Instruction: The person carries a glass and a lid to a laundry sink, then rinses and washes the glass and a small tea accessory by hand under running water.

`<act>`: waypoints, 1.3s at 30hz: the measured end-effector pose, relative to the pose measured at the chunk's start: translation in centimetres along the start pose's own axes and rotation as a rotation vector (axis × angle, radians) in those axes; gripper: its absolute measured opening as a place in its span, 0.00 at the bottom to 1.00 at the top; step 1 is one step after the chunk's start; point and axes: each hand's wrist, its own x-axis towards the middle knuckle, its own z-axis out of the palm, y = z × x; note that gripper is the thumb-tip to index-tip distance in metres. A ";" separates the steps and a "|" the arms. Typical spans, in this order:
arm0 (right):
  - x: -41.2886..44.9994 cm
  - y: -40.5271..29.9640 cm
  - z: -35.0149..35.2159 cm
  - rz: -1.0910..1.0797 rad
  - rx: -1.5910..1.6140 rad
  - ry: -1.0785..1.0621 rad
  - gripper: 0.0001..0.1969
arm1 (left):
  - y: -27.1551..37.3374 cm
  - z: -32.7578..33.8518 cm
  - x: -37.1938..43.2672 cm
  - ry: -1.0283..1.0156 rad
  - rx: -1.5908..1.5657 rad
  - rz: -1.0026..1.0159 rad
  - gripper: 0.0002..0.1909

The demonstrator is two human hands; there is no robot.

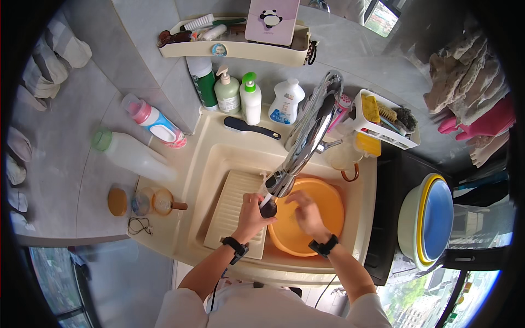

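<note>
Water runs from the chrome pull-out faucet (pixel 287 178) onto a small dark rounded object (pixel 268 208). My left hand (pixel 251 217) grips that object from its left side, just under the spout; what it is exactly I cannot make out. Over the orange plastic basin (pixel 335 219) hovers my right hand (pixel 307 214), its fingers loosely curled and blurred, with nothing visible in them. The basin sits inside the cream laundry sink (pixel 213 153). Left of it, a ribbed washboard (pixel 229 205) slopes beneath my left wrist. Both wrists wear black bands.
Behind the faucet stand a pump bottle (pixel 227 96), a white bottle (pixel 286 102) and a dark-handled brush (pixel 252 128). A white caddy (pixel 389 123) holds brushes and sponges. Stacked basins (pixel 434 221) stand at right. A large jug (pixel 131 153) and a glass vessel (pixel 162 201) line the left ledge.
</note>
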 end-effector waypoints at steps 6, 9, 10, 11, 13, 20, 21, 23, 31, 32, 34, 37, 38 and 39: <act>2.8 1.3 5.7 -0.194 -0.322 -0.471 0.14 | 0.5 -0.7 0.0 -0.015 -0.017 0.154 0.38; 4.0 0.6 5.5 -0.069 -0.002 -0.730 0.15 | 0.2 -1.6 -0.6 -0.056 -0.096 0.133 0.38; 4.2 0.0 5.5 -0.072 -0.004 -0.739 0.15 | 0.1 -1.8 -0.6 -0.049 -0.099 0.128 0.38; 4.3 -0.7 5.5 -0.005 -0.090 -0.704 0.16 | 0.2 -1.9 -0.4 -0.049 -0.089 0.125 0.38; 4.1 -1.1 5.6 0.063 -0.186 -0.675 0.17 | 0.2 -1.9 -0.5 -0.044 -0.092 0.121 0.38; 3.1 -0.8 5.9 0.088 -0.059 -0.589 0.24 | 0.0 -2.1 -0.4 -0.073 -0.181 0.063 0.39; 3.1 -1.1 5.8 0.139 -0.171 -0.598 0.25 | -0.2 -1.9 -0.2 -0.086 -0.185 0.040 0.39; 3.5 -0.7 5.3 0.148 -0.181 -0.732 0.27 | -0.5 -1.2 -0.5 -0.097 -0.219 0.039 0.40; 2.2 -0.9 5.5 0.149 -0.116 -0.547 0.26 | -0.7 -1.2 -0.5 -0.147 -0.209 0.012 0.41; 2.3 0.3 5.5 0.162 -0.137 -0.657 0.26 | -0.6 -1.1 -0.4 -0.163 -0.212 0.022 0.42; 2.5 1.2 5.4 0.172 -0.155 -0.768 0.26 | -0.3 -1.2 -0.4 -0.178 -0.210 0.030 0.42; 2.2 2.2 5.4 0.033 0.079 -0.644 0.23 | 0.0 -1.4 -0.2 -0.143 -0.230 0.042 0.41; 1.9 2.4 5.6 0.056 0.187 -0.552 0.22 | 0.1 -1.5 0.1 -0.151 -0.278 0.009 0.40; 2.0 2.5 5.9 0.076 0.296 -0.465 0.22 | 0.1 -1.6 0.2 -0.153 -0.323 -0.029 0.40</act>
